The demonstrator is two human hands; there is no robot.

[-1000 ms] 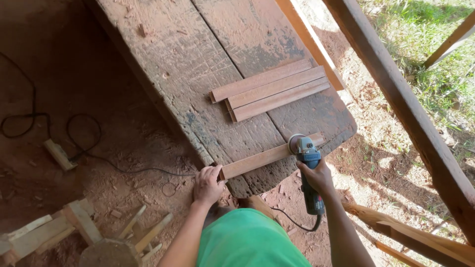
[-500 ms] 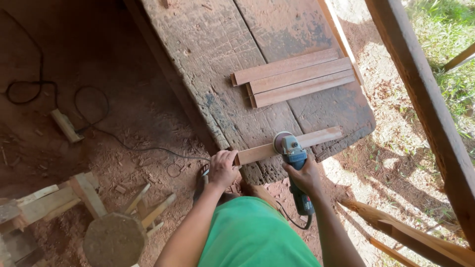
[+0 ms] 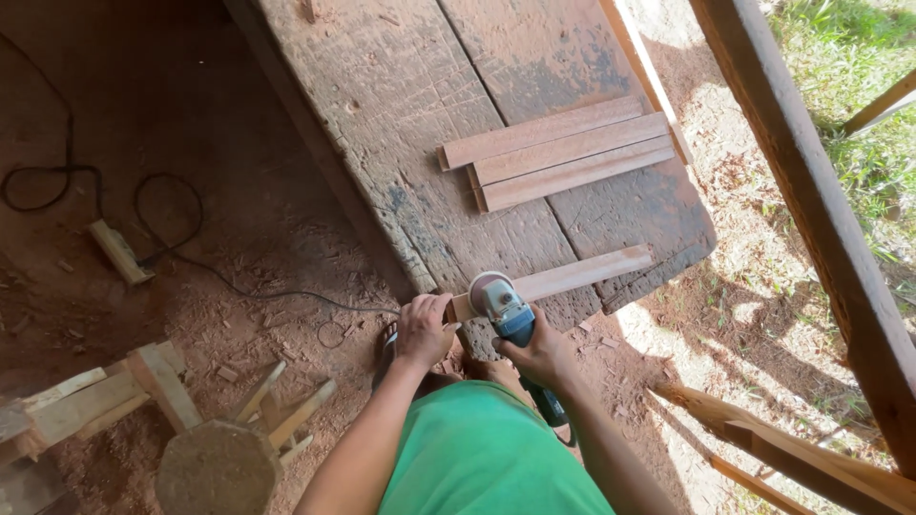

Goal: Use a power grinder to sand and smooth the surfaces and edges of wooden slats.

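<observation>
A narrow wooden slat (image 3: 577, 274) lies along the near edge of a worn plank workbench (image 3: 401, 105). My left hand (image 3: 425, 329) grips the slat's near end. My right hand (image 3: 541, 355) holds a blue angle grinder (image 3: 504, 307), whose disc rests on the slat right beside my left hand. Three similar slats (image 3: 563, 153) lie side by side farther up the bench.
A black power cable (image 3: 181, 248) snakes over the red dirt floor on the left. Wood offcuts and a round stump (image 3: 215, 467) sit at lower left. A timber post (image 3: 811, 219) and loose beams (image 3: 792, 448) stand on the right, with grass beyond.
The view has shifted, so the bench and slats sit farther right and lower. The grinder has slid along the slat toward my left hand at its near end.
</observation>
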